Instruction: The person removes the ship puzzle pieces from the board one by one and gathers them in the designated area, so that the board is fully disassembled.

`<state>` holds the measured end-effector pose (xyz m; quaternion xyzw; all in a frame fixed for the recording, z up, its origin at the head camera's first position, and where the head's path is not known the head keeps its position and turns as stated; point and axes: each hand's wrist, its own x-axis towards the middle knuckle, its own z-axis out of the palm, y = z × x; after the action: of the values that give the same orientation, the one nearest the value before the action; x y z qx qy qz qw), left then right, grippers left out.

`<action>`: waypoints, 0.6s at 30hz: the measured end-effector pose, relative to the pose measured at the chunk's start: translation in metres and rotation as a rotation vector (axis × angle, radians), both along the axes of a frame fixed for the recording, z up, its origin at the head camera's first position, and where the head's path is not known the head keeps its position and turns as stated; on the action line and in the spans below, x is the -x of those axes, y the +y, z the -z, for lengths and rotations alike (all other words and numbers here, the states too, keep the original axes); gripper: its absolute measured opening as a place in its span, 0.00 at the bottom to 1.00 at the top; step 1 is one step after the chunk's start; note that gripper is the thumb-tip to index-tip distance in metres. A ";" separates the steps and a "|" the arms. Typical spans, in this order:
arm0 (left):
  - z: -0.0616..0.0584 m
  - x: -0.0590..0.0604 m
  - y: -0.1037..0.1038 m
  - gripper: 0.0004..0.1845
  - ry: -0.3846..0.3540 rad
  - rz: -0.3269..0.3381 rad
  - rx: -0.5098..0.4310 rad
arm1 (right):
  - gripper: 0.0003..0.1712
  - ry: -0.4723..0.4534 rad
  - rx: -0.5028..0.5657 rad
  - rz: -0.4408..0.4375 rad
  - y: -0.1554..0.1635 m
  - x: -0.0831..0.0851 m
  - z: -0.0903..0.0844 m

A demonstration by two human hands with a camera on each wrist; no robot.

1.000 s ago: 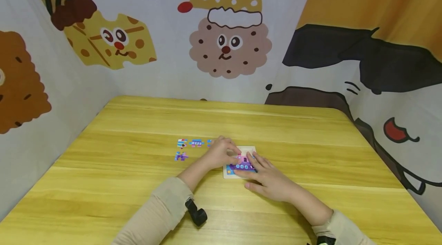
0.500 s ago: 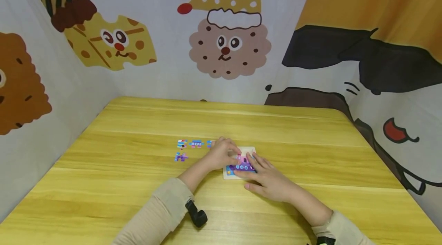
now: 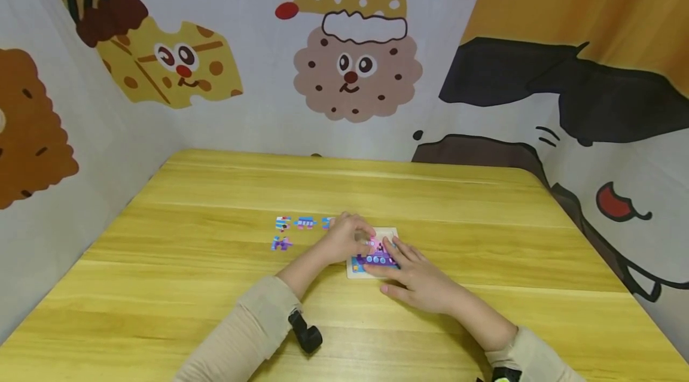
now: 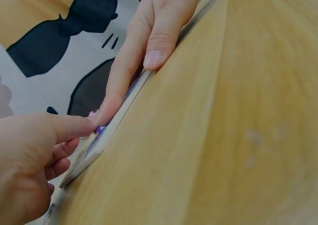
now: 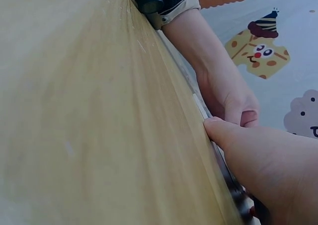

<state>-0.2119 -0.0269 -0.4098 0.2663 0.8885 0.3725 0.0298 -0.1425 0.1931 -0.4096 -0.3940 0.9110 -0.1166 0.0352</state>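
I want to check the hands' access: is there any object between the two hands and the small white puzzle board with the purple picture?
Nothing visible does. The left hand and the right hand both already touch the small white puzzle board; the loose pieces lie apart, to its left.

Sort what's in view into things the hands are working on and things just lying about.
In hand: puzzle board, under left hand and right hand.

Lying about: loose puzzle pieces left of the board; wooden table; cartoon backdrop.
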 end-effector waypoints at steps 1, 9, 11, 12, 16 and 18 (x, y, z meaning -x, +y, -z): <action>0.000 0.000 0.000 0.13 -0.001 0.001 -0.012 | 0.26 -0.006 0.002 0.002 0.000 0.000 0.000; 0.000 -0.001 -0.001 0.12 -0.012 0.050 -0.114 | 0.26 -0.020 0.010 0.011 0.000 -0.001 0.001; 0.001 -0.001 -0.002 0.11 -0.026 0.049 -0.138 | 0.27 -0.023 0.012 0.011 0.000 -0.001 0.002; 0.001 -0.001 -0.002 0.11 -0.034 0.047 -0.150 | 0.27 -0.023 0.011 0.011 0.000 -0.001 0.002; 0.001 -0.002 -0.003 0.09 -0.060 0.044 -0.218 | 0.27 -0.019 0.012 0.010 0.000 -0.001 0.002; 0.000 -0.002 -0.004 0.08 -0.059 0.040 -0.246 | 0.27 -0.014 0.012 0.009 0.000 0.000 0.001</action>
<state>-0.2095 -0.0314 -0.4095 0.2745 0.8294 0.4856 0.0302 -0.1422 0.1929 -0.4111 -0.3893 0.9118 -0.1248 0.0388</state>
